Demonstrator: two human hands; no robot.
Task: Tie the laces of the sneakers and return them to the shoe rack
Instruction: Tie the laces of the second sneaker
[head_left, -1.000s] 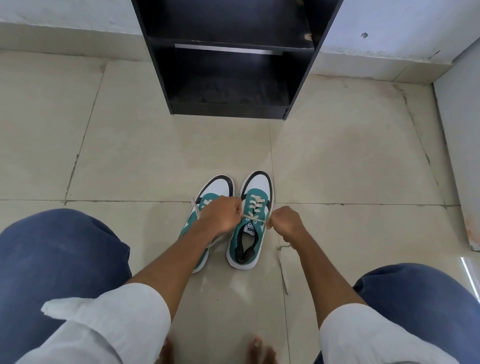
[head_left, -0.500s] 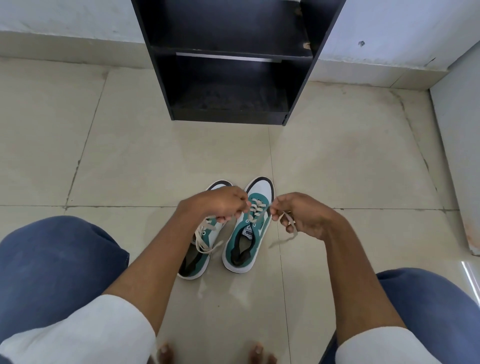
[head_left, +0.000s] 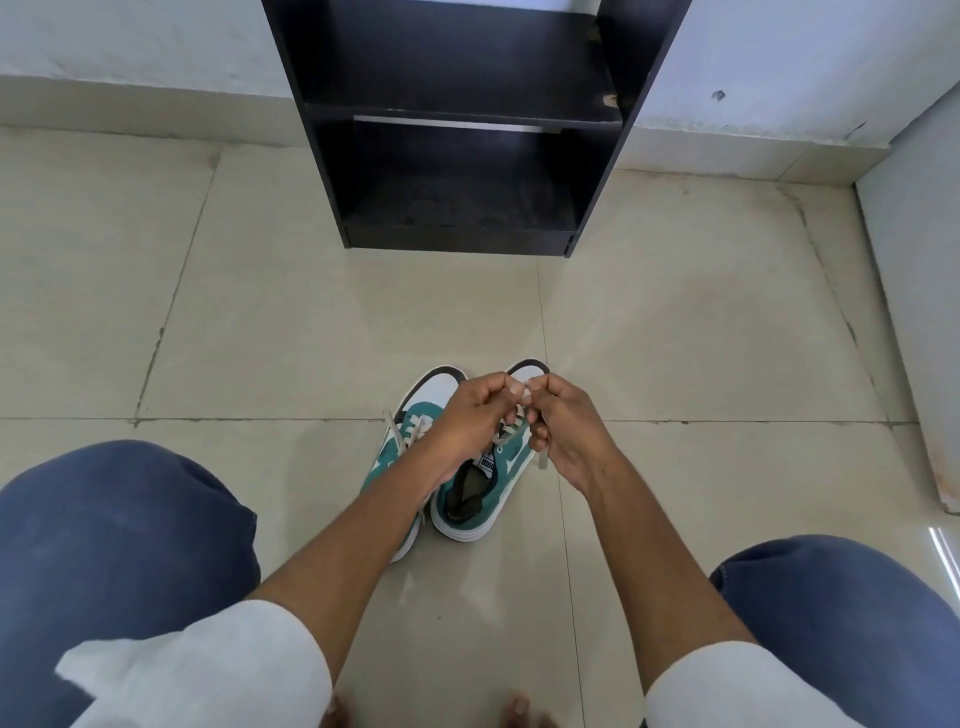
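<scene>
Two teal and white sneakers stand side by side on the tiled floor, toes pointing away from me. Above the right sneaker (head_left: 475, 496), my left hand (head_left: 475, 418) and my right hand (head_left: 563, 423) meet, each pinching a strand of its cream lace (head_left: 542, 460). A lace end hangs below my right hand. My left forearm covers part of the left sneaker (head_left: 415, 415), whose laces lie loose over its side. The black shoe rack (head_left: 457, 130) stands ahead against the wall, and the shelves I can see hold nothing.
My knees in blue trousers (head_left: 114, 545) frame the shoes on both sides, and my bare toes (head_left: 514, 709) show at the bottom edge. A white wall (head_left: 914, 291) juts in on the right. Beige tiles lie between the shoes and the rack.
My hands were apart, pulling the lace strands sideways; they have risen and come together over the right sneaker's toe end. The shoes stay in place.
</scene>
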